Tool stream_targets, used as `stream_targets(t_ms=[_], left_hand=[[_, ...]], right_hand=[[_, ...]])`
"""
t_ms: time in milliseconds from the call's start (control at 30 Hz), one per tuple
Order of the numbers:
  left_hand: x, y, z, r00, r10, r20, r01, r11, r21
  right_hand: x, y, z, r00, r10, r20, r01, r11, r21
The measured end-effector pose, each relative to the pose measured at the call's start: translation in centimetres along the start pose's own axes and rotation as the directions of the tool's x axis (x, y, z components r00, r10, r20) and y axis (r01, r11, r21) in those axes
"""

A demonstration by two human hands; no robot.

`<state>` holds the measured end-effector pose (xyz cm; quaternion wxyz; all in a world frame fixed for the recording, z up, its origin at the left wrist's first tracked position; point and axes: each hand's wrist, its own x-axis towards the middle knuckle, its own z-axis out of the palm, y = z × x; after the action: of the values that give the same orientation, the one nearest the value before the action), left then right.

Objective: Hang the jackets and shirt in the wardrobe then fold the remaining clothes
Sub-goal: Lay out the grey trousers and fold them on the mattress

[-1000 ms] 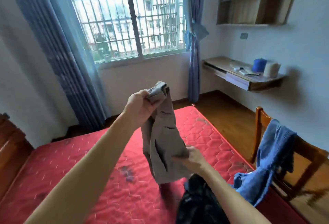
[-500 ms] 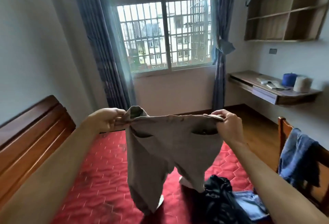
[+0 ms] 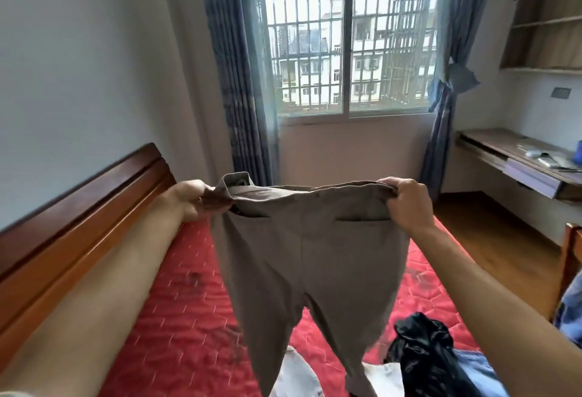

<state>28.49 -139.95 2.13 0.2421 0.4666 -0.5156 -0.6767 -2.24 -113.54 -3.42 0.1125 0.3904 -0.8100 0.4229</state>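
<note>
Grey-brown trousers (image 3: 310, 258) hang spread out in front of me above the red mattress (image 3: 176, 327). My left hand (image 3: 192, 199) grips the left end of the waistband, and my right hand (image 3: 407, 201) grips the right end. Both legs dangle down toward the bed. Under them lie a white garment (image 3: 297, 374), a crumpled black garment (image 3: 422, 349) and a blue denim piece (image 3: 478, 374) at the mattress's near right.
A wooden headboard (image 3: 72, 229) runs along the left. A barred window (image 3: 349, 50) with blue curtains faces me. A wall desk (image 3: 516, 160) and shelves (image 3: 544, 24) are on the right. A wooden chair (image 3: 570, 258) with blue cloth stands at the right edge.
The trousers were bunched in my left hand with the right hand low on them. Now both hands hold the waistband stretched wide, and my view has turned left and up.
</note>
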Motion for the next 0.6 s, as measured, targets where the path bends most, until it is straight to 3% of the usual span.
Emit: stream_targets(t_ms=[200,300,467,600], left_hand=[[9.7,2.2,-3.4,0.999,0.036,-0.018,-0.037,0.999,-0.027],[15.8,5.0,-5.1,0.998,0.063,0.013,-0.061,0.990,-0.130],[24.4,12.4,-6.4,0.984,0.174,0.023,-0.160,0.943,-0.291],[27.7,18.0,-7.0,0.937,0.350,0.003,-0.324,0.871,-0.369]], right_hand=[[8.1,-3.2,8.6,0.997,0.000,0.072,0.003,0.999,-0.045],[14.2,-4.8,13.4,0.995,0.004,0.102,-0.002,1.000,-0.017],[24.9,-8.1,19.1,0.998,0.057,0.031,-0.059,0.998,0.035],[31.2,-11.6,20.8,0.992,0.061,-0.106,-0.048,0.991,0.125]])
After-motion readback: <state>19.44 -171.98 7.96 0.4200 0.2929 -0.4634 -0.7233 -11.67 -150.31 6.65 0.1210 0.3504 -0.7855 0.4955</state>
